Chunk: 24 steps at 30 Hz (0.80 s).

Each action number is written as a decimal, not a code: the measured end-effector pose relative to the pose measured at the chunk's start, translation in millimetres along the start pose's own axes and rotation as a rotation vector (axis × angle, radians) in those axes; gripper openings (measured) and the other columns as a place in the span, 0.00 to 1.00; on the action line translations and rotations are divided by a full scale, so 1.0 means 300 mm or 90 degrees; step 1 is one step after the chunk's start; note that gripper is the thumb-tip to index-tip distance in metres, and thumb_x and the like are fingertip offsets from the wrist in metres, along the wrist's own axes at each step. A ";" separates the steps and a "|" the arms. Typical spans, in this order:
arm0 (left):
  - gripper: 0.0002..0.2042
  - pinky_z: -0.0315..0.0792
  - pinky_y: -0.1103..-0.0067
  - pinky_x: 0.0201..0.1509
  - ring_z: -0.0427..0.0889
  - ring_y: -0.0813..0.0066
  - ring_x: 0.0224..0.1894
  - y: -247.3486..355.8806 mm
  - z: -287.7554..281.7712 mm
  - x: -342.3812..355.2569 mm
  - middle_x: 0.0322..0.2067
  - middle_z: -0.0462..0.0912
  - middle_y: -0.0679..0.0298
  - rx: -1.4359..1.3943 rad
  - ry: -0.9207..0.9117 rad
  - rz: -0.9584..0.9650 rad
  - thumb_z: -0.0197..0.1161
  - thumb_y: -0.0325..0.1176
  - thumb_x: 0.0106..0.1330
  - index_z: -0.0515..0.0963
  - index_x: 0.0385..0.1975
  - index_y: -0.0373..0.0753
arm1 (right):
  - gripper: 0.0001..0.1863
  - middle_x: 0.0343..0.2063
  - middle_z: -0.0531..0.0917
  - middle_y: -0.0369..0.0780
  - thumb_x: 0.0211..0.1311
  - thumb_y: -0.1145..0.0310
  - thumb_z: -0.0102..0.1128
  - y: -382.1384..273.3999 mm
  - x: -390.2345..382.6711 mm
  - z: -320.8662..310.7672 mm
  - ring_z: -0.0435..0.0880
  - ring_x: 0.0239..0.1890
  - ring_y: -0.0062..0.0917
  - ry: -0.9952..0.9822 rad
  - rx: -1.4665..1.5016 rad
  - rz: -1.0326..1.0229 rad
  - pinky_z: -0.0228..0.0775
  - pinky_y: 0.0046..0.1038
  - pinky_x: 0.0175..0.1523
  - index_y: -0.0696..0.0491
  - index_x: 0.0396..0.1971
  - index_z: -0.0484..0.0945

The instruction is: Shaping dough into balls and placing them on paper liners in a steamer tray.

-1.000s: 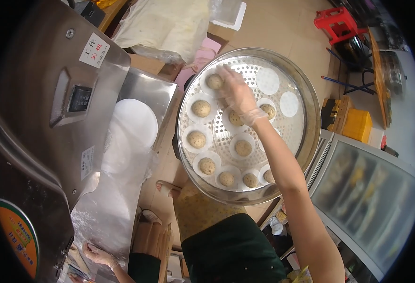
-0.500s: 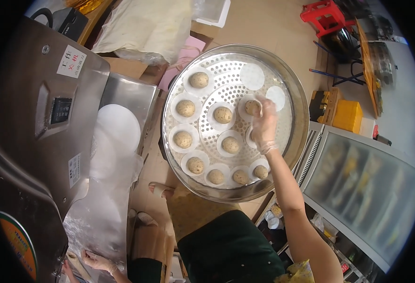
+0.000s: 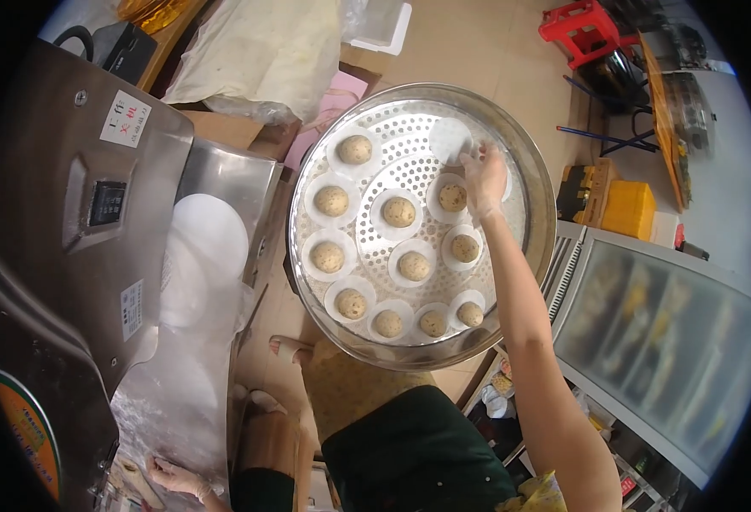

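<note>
My gloved right hand [image 3: 483,179] reaches over the round metal steamer tray [image 3: 300,282], its fingers curled together at the edge of a bare white paper disc [image 3: 449,138]. What they pinch, if anything, cannot be made out. Another paper disc is partly covered by this hand. Nearest below it sits a speckled dough ball [image 3: 453,198] on its own paper. A similar dough ball [image 3: 465,248] lies farther down, beside my forearm. Several more, such as the dough ball [image 3: 399,212] near the middle, stand apart on paper rounds. My left hand is not in view.
On the left stands a large steel machine [image 3: 85,162] with a flour-dusted bench [image 3: 179,384]. A co-worker's gloved hand [image 3: 177,478] works there at the lower left, near a wooden stick. A cloth-covered pile [image 3: 256,51] is at the far left; a glass-topped freezer [image 3: 640,333] is at the right.
My right hand has moved up the tray, from beside a dough ball to the bare paper disc. The lower ball it was covering now shows fully. The view has shifted slightly.
</note>
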State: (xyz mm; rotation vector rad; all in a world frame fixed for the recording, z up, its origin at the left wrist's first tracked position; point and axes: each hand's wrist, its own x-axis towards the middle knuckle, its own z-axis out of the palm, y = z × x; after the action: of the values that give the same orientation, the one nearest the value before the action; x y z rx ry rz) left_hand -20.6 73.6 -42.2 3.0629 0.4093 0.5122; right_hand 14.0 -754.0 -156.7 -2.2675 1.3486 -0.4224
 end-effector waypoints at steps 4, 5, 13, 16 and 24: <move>0.14 0.74 0.70 0.56 0.79 0.59 0.51 0.015 0.001 0.005 0.49 0.80 0.53 -0.004 -0.006 -0.018 0.53 0.33 0.76 0.76 0.52 0.31 | 0.29 0.49 0.80 0.49 0.44 0.59 0.78 0.026 0.121 0.032 0.81 0.52 0.41 -0.066 -0.131 0.113 0.73 0.37 0.56 0.55 0.47 0.80; 0.14 0.74 0.70 0.56 0.79 0.59 0.51 0.022 0.003 0.005 0.49 0.80 0.53 -0.006 -0.007 -0.019 0.53 0.33 0.76 0.76 0.52 0.31 | 0.29 0.49 0.80 0.49 0.44 0.59 0.78 0.041 0.136 0.034 0.81 0.52 0.41 -0.064 -0.132 0.112 0.73 0.37 0.56 0.55 0.47 0.80; 0.13 0.74 0.70 0.55 0.80 0.60 0.50 0.035 0.006 0.007 0.49 0.80 0.53 -0.009 0.004 0.003 0.53 0.33 0.75 0.76 0.52 0.32 | 0.22 0.39 0.87 0.45 0.39 0.58 0.81 0.149 0.265 0.103 0.86 0.43 0.36 -0.210 -0.068 0.257 0.76 0.36 0.50 0.54 0.34 0.85; 0.13 0.75 0.70 0.55 0.80 0.59 0.49 0.000 -0.006 0.006 0.49 0.80 0.53 0.008 0.020 0.010 0.54 0.32 0.75 0.76 0.52 0.32 | 0.19 0.36 0.88 0.44 0.42 0.58 0.79 0.102 0.207 0.103 0.87 0.42 0.37 -0.173 -0.018 0.226 0.77 0.37 0.47 0.53 0.32 0.86; 0.12 0.76 0.69 0.53 0.81 0.58 0.49 0.037 -0.008 0.001 0.48 0.81 0.53 -0.008 0.013 -0.010 0.53 0.32 0.75 0.76 0.51 0.32 | 0.08 0.22 0.83 0.36 0.52 0.70 0.74 -0.044 0.131 0.050 0.78 0.23 0.20 -0.109 0.389 0.195 0.70 0.24 0.30 0.56 0.26 0.82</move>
State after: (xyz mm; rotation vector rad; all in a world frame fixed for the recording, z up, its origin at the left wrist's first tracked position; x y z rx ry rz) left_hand -18.2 63.0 -39.3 3.0422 0.4293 0.5445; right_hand 49.5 -779.6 -161.3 -1.5385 1.2397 -0.4473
